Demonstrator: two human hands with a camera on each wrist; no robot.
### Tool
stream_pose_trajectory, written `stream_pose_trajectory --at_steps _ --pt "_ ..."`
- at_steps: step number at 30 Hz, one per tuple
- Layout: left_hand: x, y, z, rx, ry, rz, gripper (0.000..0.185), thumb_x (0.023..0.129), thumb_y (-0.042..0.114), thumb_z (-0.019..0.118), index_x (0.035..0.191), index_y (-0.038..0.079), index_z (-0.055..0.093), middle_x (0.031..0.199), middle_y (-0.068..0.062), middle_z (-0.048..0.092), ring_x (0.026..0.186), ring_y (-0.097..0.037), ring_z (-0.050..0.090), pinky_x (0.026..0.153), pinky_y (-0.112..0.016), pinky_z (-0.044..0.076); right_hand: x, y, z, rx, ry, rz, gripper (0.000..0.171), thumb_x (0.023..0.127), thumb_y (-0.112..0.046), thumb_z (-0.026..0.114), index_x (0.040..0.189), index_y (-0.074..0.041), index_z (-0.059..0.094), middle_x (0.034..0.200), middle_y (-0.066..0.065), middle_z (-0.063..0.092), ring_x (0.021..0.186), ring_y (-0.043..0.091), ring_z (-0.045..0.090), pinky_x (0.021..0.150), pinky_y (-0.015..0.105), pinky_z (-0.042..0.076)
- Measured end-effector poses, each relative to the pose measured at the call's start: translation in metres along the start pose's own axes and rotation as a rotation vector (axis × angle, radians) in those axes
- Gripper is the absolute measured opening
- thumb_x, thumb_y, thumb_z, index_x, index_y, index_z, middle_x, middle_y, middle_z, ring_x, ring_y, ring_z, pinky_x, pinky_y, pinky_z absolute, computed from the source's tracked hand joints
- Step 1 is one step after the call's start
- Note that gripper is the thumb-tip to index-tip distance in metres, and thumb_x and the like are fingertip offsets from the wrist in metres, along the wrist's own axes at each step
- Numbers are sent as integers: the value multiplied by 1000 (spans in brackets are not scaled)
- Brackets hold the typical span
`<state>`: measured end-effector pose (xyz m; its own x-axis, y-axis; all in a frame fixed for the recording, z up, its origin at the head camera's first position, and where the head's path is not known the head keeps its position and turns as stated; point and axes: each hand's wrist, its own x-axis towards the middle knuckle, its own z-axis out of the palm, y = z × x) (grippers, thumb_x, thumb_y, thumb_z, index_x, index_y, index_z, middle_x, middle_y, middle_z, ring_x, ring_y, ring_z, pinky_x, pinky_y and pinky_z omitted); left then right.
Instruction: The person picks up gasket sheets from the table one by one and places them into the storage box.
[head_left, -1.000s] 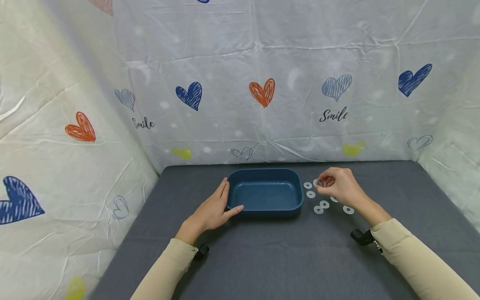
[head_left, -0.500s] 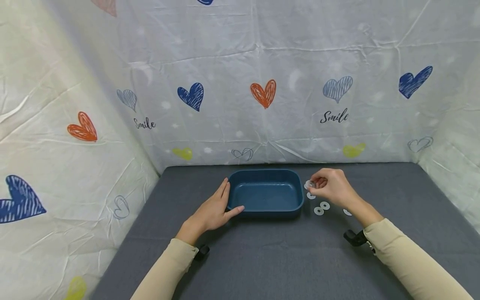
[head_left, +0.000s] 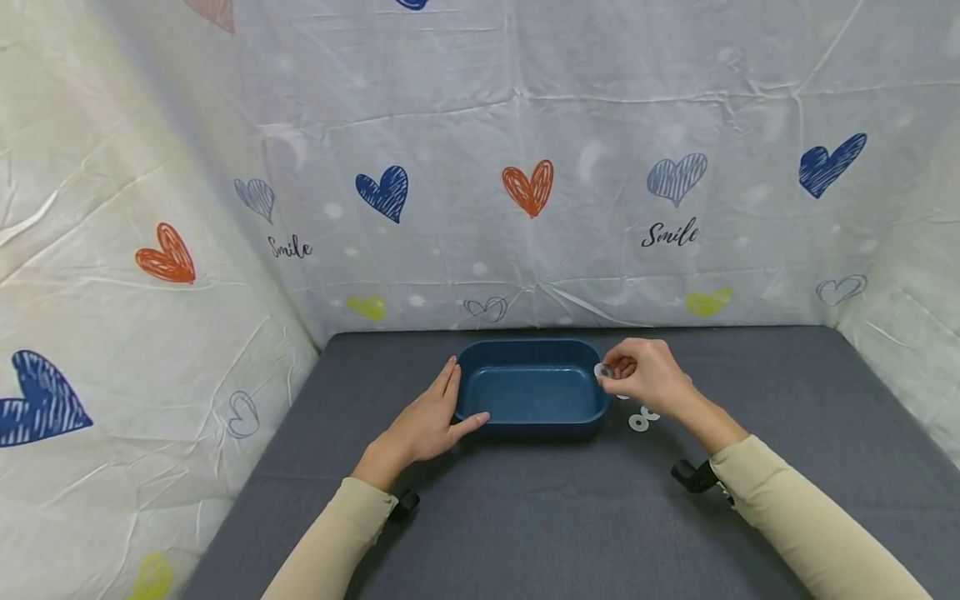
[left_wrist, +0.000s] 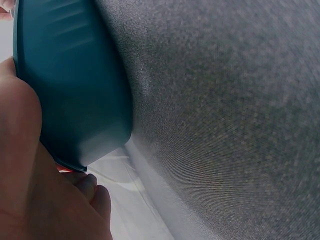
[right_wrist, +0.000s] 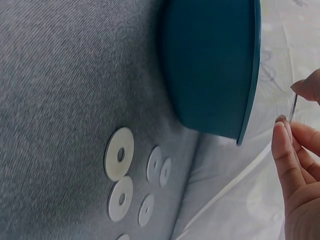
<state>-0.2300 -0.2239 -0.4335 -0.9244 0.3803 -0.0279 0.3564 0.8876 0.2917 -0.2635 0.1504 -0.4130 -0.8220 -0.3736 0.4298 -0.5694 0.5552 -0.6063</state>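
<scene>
The left hand (head_left: pixel 423 425) lies flat on the grey table cover (head_left: pixel 570 517) with fingers straight, pressed along the nine o'clock side of the blue tray (head_left: pixel 531 392), the thumb stretched along the tray's near wall; the left wrist view shows the palm (left_wrist: pixel 30 165) against the tray's outer wall (left_wrist: pixel 75 90). The right hand (head_left: pixel 645 377) hovers at the tray's three o'clock edge, its thumb and forefinger pinching a thin white washer (head_left: pixel 602 370) held just above the rim, the other fingers loosely curled. In the right wrist view that washer (right_wrist: pixel 293 109) appears edge-on between the fingertips (right_wrist: pixel 281 131), close beside the tray's rim (right_wrist: pixel 250 100) but apart from it. More loose washers (head_left: pixel 639 421) lie flat on the cover at about four o'clock from the tray, near the right wrist; the right wrist view shows several of them (right_wrist: pixel 119 153) in a small cluster, some just beside one another, none touching the tray. The tray sits upright in the middle of the cover, toward twelve o'clock from the person, before a white backdrop printed with hearts (head_left: pixel 527 185).
</scene>
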Motion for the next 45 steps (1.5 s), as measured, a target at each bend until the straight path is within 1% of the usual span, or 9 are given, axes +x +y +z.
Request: stream_pose_trajectory --at_steps 7,10,18,26,33,42,45 --pt "-1 0 0 -9 9 5 106 98 73 43 162 -4 9 171 -19 0 155 -37 18 121 -53 27 6 -5 10 23 -5 -45 13 83 -5 84 94 -2 77 82 3 67 69 11 62 64 28 55" --pt "-1 -1 0 -11 14 8 106 98 73 43 162 -5 9 171 -20 1 155 -38 18 120 -54 27 8 -7 13 37 -16 -40 13 83 -6 83 94 -2 77 83 3 67 69 12 62 64 28 55" --pt "0 1 -1 13 -13 -19 106 98 73 44 163 -2 7 172 -15 -3 156 -32 16 122 -49 26 11 -10 19 51 -38 -32 15 84 -7 83 96 -1 77 85 5 68 71 12 62 65 28 55" --pt "0 1 0 12 -10 -12 105 98 73 43 163 -2 7 171 -15 -3 156 -33 16 122 -50 26 16 -15 26 67 -60 -54 14 86 -8 82 98 -2 77 86 4 69 72 11 63 67 29 56" --pt "0 0 0 19 -15 -7 106 98 74 42 162 -2 6 171 -16 -3 156 -33 15 122 -50 26 21 -20 35 61 -80 -47 14 87 -10 81 99 -3 77 87 4 68 73 10 63 68 29 56" --pt "0 0 0 22 -20 -15 106 98 74 42 163 -1 5 171 -15 -4 156 -32 15 122 -50 25 28 -25 46 70 -62 -79 14 85 -8 82 97 -2 77 86 5 68 72 11 64 68 29 57" --pt "0 0 0 24 -9 -9 106 98 74 42 163 -2 6 171 -17 -1 156 -34 16 122 -50 26 30 -25 50 74 -61 -75 14 85 -9 82 97 -2 77 86 5 68 72 11 64 68 29 57"
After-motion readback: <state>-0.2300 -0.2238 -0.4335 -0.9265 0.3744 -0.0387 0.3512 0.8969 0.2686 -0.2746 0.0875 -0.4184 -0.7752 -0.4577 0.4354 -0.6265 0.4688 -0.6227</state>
